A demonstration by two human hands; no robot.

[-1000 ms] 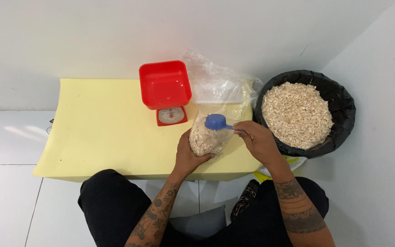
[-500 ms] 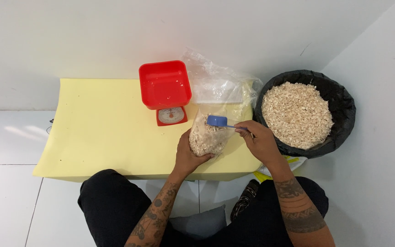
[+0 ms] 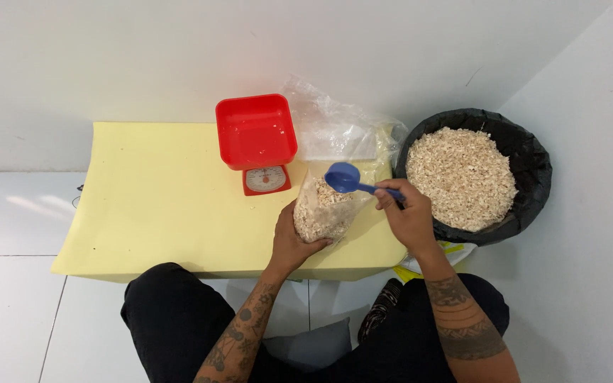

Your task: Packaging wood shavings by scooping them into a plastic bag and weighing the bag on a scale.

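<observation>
My left hand (image 3: 294, 240) grips a clear plastic bag (image 3: 323, 210) partly filled with pale flakes, held upright on the yellow table (image 3: 157, 198). My right hand (image 3: 407, 216) holds a blue scoop (image 3: 345, 178) by its handle, its bowl just above the bag's open mouth. The scoop's bowl looks empty. To the right, a black-lined bin (image 3: 533, 170) holds a heap of the same pale flakes (image 3: 462, 176).
A red kitchen scale (image 3: 257, 142) with a square red tray and a round dial stands at the table's back edge. A pile of empty clear bags (image 3: 342, 128) lies behind the held bag. White walls close in behind and on the right; white floor tiles lie left.
The scoop has tipped and lifted slightly over the bag's mouth, its bowl now turned up and empty. The left hand and the bag have stayed in place.
</observation>
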